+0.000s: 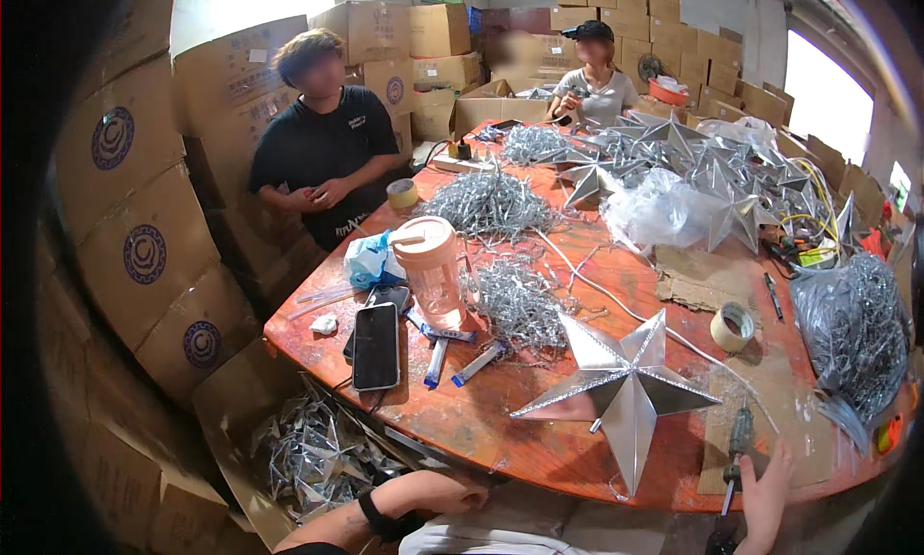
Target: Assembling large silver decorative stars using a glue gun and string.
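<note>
A silver foil five-pointed star (632, 391) lies on the red table near its front edge. My left hand (460, 493) rests low by that edge, left of the star, its fingers curled in and no object visible in them. To the star's right is my right hand (767, 492), thumb and fingers spread. Beside its thumb a dark tool, apparently a hot glue gun (739, 435), sits on a cardboard sheet (789, 415). I cannot tell whether the thumb touches the tool. A white cord (674, 335) crosses the table toward this hand.
Around the star are silver tinsel (520, 309), a pink tumbler (438, 276), a phone (375, 348) and a tape roll (732, 327). More foil stars (722, 194) pile up farther back. A carton of foil pieces (322, 454) stands lower left. Two people (332, 151) are across the table.
</note>
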A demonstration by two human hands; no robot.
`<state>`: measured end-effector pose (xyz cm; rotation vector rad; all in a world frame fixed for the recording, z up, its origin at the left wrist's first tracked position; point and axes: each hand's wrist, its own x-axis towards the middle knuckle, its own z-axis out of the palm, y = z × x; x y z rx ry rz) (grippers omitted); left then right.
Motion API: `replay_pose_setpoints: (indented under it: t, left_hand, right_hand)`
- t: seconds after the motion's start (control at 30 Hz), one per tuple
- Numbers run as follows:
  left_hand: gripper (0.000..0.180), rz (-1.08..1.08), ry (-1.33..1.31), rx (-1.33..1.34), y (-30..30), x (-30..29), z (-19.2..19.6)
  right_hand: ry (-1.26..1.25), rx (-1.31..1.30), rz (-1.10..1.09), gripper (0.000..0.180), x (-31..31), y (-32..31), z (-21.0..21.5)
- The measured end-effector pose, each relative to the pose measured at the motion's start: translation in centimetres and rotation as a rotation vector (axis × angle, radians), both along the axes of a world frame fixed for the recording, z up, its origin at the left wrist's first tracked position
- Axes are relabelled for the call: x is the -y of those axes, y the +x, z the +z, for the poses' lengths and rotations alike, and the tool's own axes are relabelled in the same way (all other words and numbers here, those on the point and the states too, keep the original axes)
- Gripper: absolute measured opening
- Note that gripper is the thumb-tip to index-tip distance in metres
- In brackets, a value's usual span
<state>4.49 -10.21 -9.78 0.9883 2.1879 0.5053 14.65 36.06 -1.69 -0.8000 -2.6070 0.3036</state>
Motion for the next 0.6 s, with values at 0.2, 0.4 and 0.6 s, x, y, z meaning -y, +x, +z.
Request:
replay_pose_setpoints:
  t: [0.2,0.4,0.6]
  left_hand:
    - [0.017,-0.128,0.403,0.534,-1.3,-1.0,8.3]
    - [0.01,0.286,1.25,0.162,-0.5,-0.7,9.2]
    - [0.025,0.735,1.286,-0.706,-2.9,-6.9,6.5]
  right_hand:
    - [0.183,0.009,-0.144,0.066,2.4,-0.4,-0.3]
    - [0.002,-0.046,0.17,0.054,2.5,-2.1,2.5]
    - [-0.107,0.129,0.345,0.06,-1.2,1.8,2.7]
